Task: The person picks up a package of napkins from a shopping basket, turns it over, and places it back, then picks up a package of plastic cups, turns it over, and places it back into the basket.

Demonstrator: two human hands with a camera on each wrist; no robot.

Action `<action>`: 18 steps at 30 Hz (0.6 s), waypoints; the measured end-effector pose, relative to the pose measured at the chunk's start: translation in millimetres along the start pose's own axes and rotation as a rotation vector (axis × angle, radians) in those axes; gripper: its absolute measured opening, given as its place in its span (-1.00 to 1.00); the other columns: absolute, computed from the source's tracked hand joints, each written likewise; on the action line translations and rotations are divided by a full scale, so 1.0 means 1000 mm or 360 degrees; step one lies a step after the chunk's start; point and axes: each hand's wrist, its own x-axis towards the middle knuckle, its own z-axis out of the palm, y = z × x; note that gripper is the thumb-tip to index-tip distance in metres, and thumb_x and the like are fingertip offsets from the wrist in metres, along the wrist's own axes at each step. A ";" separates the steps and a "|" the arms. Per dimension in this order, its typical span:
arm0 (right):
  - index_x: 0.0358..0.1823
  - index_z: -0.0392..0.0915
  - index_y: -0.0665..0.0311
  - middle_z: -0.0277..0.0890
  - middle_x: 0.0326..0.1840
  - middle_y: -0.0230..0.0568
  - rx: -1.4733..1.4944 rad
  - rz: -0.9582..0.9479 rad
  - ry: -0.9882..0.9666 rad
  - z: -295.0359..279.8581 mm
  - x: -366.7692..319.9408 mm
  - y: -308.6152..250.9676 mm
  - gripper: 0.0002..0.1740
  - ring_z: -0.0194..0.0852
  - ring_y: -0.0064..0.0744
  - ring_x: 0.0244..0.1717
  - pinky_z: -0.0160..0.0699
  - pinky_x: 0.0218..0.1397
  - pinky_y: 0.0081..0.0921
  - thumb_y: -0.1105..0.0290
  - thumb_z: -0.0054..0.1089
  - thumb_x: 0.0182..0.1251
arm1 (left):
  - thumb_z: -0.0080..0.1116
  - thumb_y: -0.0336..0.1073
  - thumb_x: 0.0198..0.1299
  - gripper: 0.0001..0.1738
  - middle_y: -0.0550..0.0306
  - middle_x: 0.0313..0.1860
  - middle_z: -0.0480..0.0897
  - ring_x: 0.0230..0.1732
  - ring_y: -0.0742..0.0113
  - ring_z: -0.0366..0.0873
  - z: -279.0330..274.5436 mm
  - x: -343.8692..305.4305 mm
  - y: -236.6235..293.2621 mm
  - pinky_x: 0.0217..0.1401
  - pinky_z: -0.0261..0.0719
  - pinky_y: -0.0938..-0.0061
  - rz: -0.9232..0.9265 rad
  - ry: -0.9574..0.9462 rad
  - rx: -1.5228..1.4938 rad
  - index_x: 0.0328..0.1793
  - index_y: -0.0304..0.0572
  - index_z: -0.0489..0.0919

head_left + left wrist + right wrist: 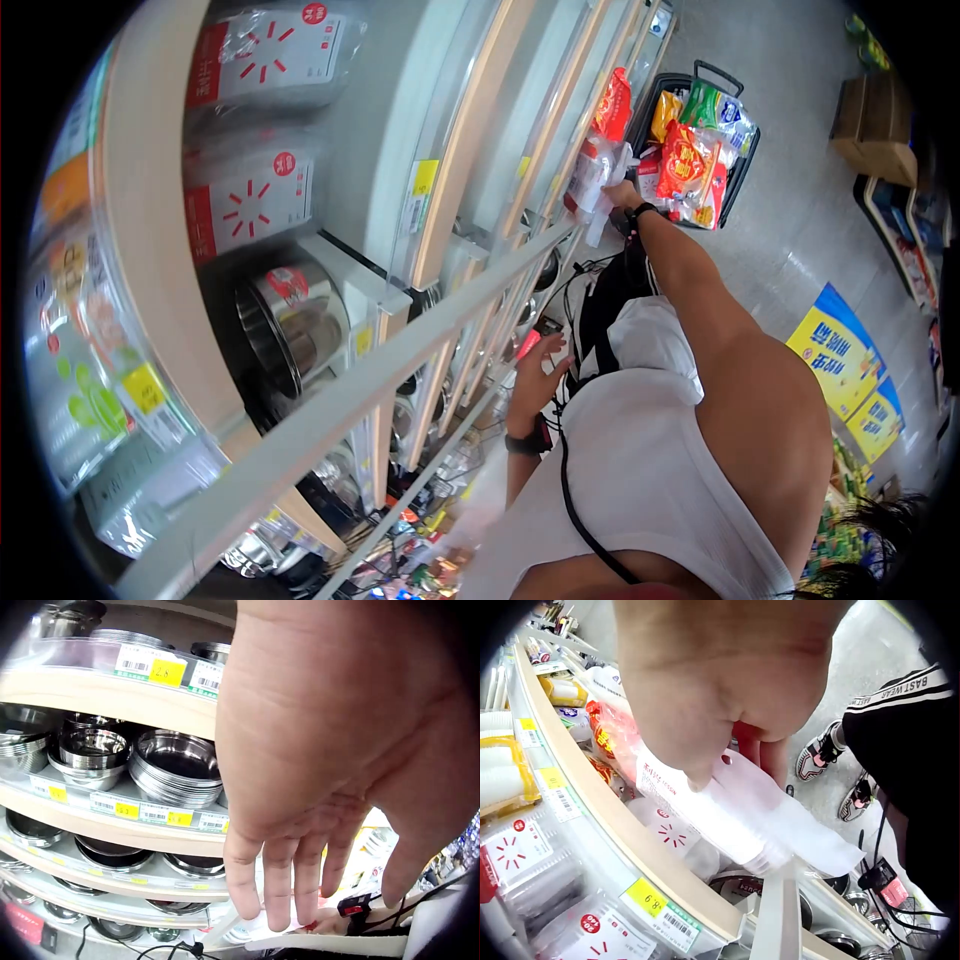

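My right hand [622,194] grips a white plastic-wrapped pack [731,806] with printed lettering at one end. In the right wrist view the thumb lies on the wrapper, the pack slants down over the shelf edge, and ridges like stacked rims show near its lower end. Behind it, other clear packs with red labels [671,829] sit on the shelf. My left hand [315,750] holds nothing; its fingers [277,889] extend beside shelves of stacked steel bowls [176,769].
Beyond the right hand, a black shopping basket [752,165] full of bagged goods stands on the floor. A pale metal rail [400,385] crosses in front of the shelves. Cables [900,915] hang near the legs. Cardboard boxes [875,130] stand across the aisle.
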 end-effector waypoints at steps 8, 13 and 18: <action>-0.27 0.55 0.65 0.58 -0.54 -0.01 -0.0311 -0.0021 0.0090 0.039 0.046 0.005 -0.43 0.61 -0.19 -0.59 0.52 -0.63 -0.30 0.10 0.36 0.17 | 0.32 -0.33 0.16 -0.52 0.01 -0.03 0.67 0.02 0.19 0.62 -0.012 -0.022 -0.029 0.08 0.54 0.34 -0.0131 0.0043 -0.0069 0.21 -0.22 0.50; -0.15 0.55 0.64 0.64 -0.30 0.19 -0.0571 -0.0353 0.0095 0.063 0.096 0.035 -0.41 0.69 0.02 -0.24 0.66 -0.24 -0.28 0.11 0.37 0.13 | 0.25 -0.45 0.19 -0.57 0.01 -0.01 0.65 0.04 0.27 0.62 0.005 -0.026 -0.018 0.10 0.56 0.40 -0.0223 0.0023 -0.0099 0.21 -0.28 0.50; 0.10 0.49 0.50 0.49 0.14 0.26 -0.0245 0.0233 0.0107 0.048 0.055 -0.022 -0.34 0.45 0.11 0.23 0.48 0.26 -0.25 0.14 0.33 0.06 | 0.20 -0.44 0.23 -0.58 -0.01 -0.03 0.65 0.00 0.24 0.64 0.016 -0.026 -0.017 0.10 0.56 0.39 -0.0290 -0.0078 -0.0215 0.21 -0.35 0.46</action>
